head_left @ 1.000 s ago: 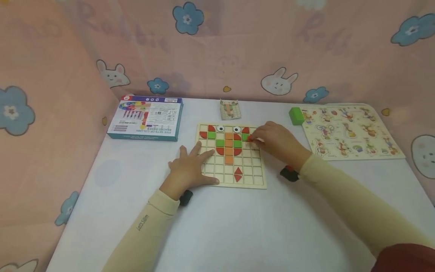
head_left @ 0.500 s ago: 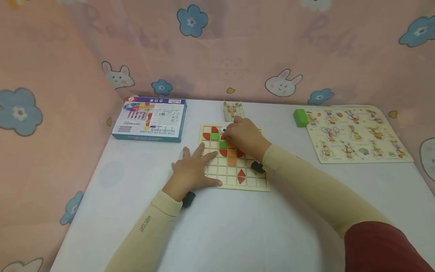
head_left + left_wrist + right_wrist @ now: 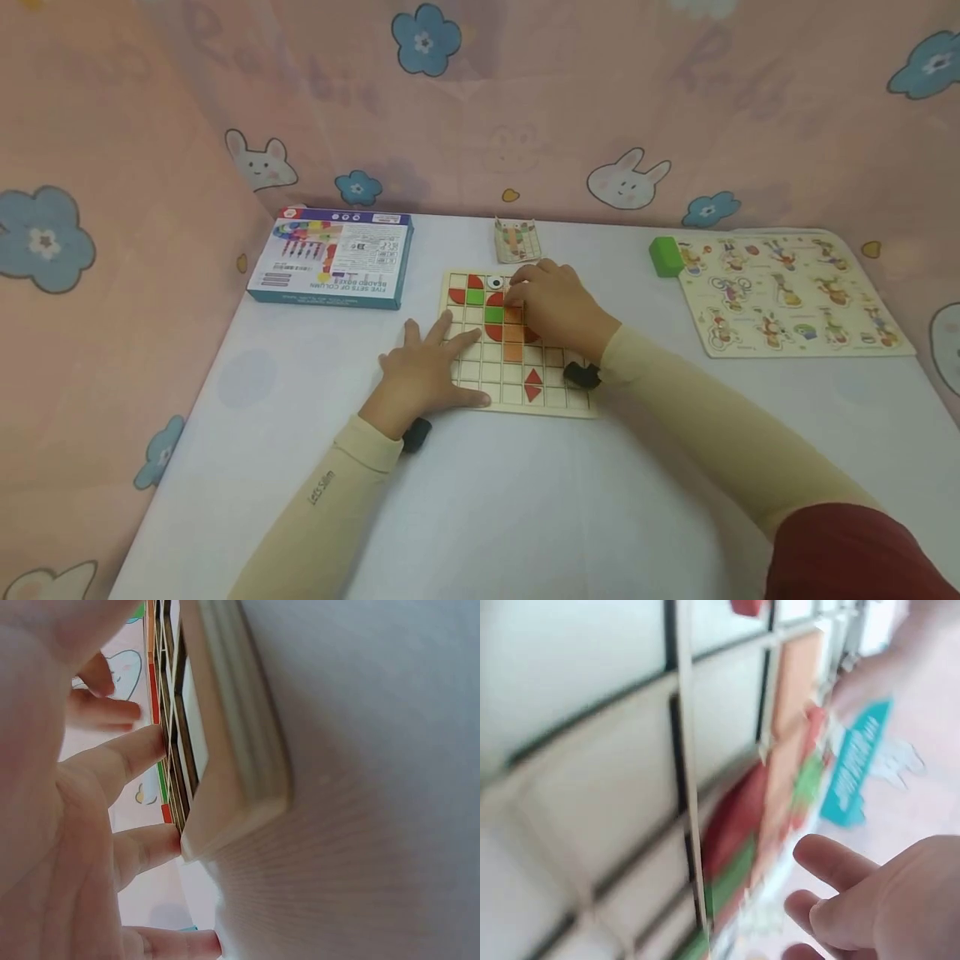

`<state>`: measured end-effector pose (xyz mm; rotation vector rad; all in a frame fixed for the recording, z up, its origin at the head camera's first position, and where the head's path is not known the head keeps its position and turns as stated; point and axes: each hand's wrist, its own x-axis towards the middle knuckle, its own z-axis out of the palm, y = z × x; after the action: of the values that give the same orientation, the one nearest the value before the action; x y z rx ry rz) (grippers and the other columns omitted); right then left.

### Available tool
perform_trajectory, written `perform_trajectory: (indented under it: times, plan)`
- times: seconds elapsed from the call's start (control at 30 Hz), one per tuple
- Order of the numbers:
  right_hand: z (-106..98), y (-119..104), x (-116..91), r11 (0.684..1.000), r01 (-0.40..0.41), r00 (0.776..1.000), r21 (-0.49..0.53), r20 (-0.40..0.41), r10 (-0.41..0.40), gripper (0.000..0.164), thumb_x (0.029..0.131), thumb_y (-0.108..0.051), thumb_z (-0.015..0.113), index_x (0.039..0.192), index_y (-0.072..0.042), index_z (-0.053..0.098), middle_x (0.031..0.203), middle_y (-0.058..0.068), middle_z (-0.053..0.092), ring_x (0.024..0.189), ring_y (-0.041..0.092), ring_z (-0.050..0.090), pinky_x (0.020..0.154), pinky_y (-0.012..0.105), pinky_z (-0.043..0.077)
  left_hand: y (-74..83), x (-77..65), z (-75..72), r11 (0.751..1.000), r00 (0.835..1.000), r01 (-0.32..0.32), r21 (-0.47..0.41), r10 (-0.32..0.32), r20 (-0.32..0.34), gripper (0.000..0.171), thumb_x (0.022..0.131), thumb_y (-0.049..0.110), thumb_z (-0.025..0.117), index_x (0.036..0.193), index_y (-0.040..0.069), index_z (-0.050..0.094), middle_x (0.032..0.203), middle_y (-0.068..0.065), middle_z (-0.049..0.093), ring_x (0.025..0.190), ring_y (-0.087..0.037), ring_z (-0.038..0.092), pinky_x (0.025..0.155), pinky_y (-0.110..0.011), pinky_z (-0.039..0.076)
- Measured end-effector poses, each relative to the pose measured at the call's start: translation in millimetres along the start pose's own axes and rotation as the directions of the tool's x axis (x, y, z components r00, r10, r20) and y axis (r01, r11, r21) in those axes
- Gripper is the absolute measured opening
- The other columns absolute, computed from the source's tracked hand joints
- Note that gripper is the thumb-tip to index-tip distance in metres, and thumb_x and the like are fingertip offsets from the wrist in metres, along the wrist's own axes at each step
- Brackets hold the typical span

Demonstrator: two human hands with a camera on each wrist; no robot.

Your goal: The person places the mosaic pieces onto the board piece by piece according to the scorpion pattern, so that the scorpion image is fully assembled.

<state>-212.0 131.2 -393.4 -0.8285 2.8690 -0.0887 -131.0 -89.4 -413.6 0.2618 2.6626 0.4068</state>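
Observation:
My left hand point(image 3: 420, 379) lies spread over the left edge of a wooden grid board point(image 3: 470, 393), thumb near its front edge. In the left wrist view its fingers point(image 3: 142, 851) reach the board's corner. Coloured tiles form a figure in the grid: an orange tile point(image 3: 513, 352) in the middle column, a green tile point(image 3: 494, 315), red curved pieces and a round eye tile point(image 3: 495, 283). Two red triangles point(image 3: 532, 385) sit lower down. My right hand point(image 3: 562, 308) hovers over the upper middle, covering tiles there; in the right wrist view its fingers are loosely bent, with nothing visible between them.
A small creased picture card point(image 3: 517, 242) lies behind the board. At the back left is a boxed toy point(image 3: 330, 260). To the right stand a green block point(image 3: 665, 257) and a wooden picture board point(image 3: 795, 292). A printed cloth backdrop rises behind the table.
My right hand has left the board's right side, where it held a small red piece, and moved left to the upper middle, then slightly back right. The left hand stays on the board.

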Motion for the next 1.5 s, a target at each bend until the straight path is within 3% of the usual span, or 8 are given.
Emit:
perform_trajectory:
  times: [0.17, 0.3, 0.43, 0.57, 0.77, 1.03, 1.23, 1.5]
  plan:
    - [-15, 35, -36, 0.950, -0.204, 0.978, 0.235, 0.080, 0.190, 0.033, 0.104, -0.004, 0.060, 0.134, -0.010, 0.074, 0.137, 0.013, 0.068, 0.131, 0.037, 0.056, 0.113, 0.055, 0.043, 2.7, -0.5, -1.7, 1.000, 1.000, -0.003, -0.009, 0.003, 0.000, 0.102, 0.076, 0.068, 0.086, 0.164, 0.041, 0.041, 0.178, -0.006, 0.013, 0.154, -0.053, 0.015, 0.102, -0.086, 0.033]
    - [-19, 70, -81, 0.902, -0.336, 0.941, 0.270, 0.146, 0.306, 0.036, 0.109, -0.015, 0.052, 0.140, -0.006, 0.067, 0.142, 0.020, 0.064, 0.134, 0.041, 0.055, 0.111, 0.061, 0.044, 3.4, 0.3, -3.2, 1.000, 1.000, 0.001, -0.008, -0.001, 0.000, 0.102, 0.076, 0.067, 0.087, 0.164, 0.041, 0.040, 0.178, -0.006, 0.013, 0.154, -0.053, 0.014, 0.102, -0.086, 0.032]
    - [-12, 89, -125, 0.870, -0.416, 0.903, 0.263, 0.232, 0.362, 0.042, 0.107, -0.028, 0.061, 0.140, -0.003, 0.066, 0.132, 0.022, 0.068, 0.114, 0.039, 0.062, 0.095, 0.061, 0.052, 2.3, 0.7, -2.3, 1.000, 1.000, 0.005, -0.012, -0.005, 0.016, 0.103, 0.076, 0.068, 0.086, 0.164, 0.041, 0.040, 0.178, -0.006, 0.012, 0.155, -0.055, 0.012, 0.102, -0.087, 0.030]
    - [1, 87, -156, 0.860, -0.431, 0.897, 0.274, 0.232, 0.375, 0.049, 0.100, -0.036, 0.074, 0.134, 0.000, 0.070, 0.117, 0.017, 0.072, 0.109, 0.038, 0.064, 0.091, 0.059, 0.054, -0.4, 1.8, 1.0, 1.000, 1.000, 0.008, -0.012, -0.007, 0.013, 0.103, 0.076, 0.069, 0.086, 0.164, 0.042, 0.040, 0.178, -0.005, 0.012, 0.154, -0.054, 0.012, 0.102, -0.087, 0.030]
    - [22, 79, -172, 0.904, -0.334, 0.943, 0.266, 0.081, 0.324, 0.030, 0.096, -0.021, 0.081, 0.122, -0.006, 0.079, 0.112, 0.012, 0.072, 0.108, 0.036, 0.065, 0.092, 0.057, 0.054, 0.1, -0.1, -0.4, 1.000, 1.000, 0.005, -0.011, -0.005, 0.007, 0.103, 0.076, 0.068, 0.086, 0.164, 0.041, 0.040, 0.178, -0.007, 0.013, 0.154, -0.055, 0.014, 0.102, -0.087, 0.030]
    - [27, 75, -163, 0.967, -0.081, 0.994, 0.241, -0.049, 0.095, 0.027, 0.091, 0.001, 0.082, 0.115, -0.009, 0.081, 0.106, 0.002, 0.070, 0.103, 0.025, 0.067, 0.093, 0.047, 0.058, 0.8, 0.2, -0.1, 1.000, 1.000, -0.002, -0.006, 0.002, 0.005, 0.103, 0.075, 0.068, 0.087, 0.164, 0.041, 0.041, 0.178, -0.006, 0.014, 0.153, -0.054, 0.015, 0.101, -0.087, 0.032]
    - [16, 51, -132, 0.971, 0.077, 0.994, 0.226, -0.095, -0.057, 0.030, 0.090, 0.000, 0.083, 0.117, -0.013, 0.080, 0.109, 0.000, 0.070, 0.106, 0.023, 0.065, 0.095, 0.043, 0.057, -0.8, -0.2, -0.4, 1.000, 1.000, -0.004, 0.002, 0.004, 0.003, 0.103, 0.075, 0.070, 0.086, 0.164, 0.042, 0.041, 0.178, -0.006, 0.013, 0.153, -0.053, 0.016, 0.100, -0.086, 0.033]
    - [9, -2, -80, 0.938, 0.314, 0.949, 0.148, -0.055, -0.309, 0.032, 0.092, -0.009, 0.085, 0.121, -0.019, 0.078, 0.119, 0.000, 0.068, 0.109, 0.023, 0.062, 0.097, 0.039, 0.056, -1.1, 1.0, 1.4, 1.000, 1.000, -0.003, 0.017, 0.003, -0.002, 0.102, 0.076, 0.072, 0.084, 0.163, 0.043, 0.040, 0.178, -0.005, 0.014, 0.153, -0.053, 0.017, 0.100, -0.086, 0.034]
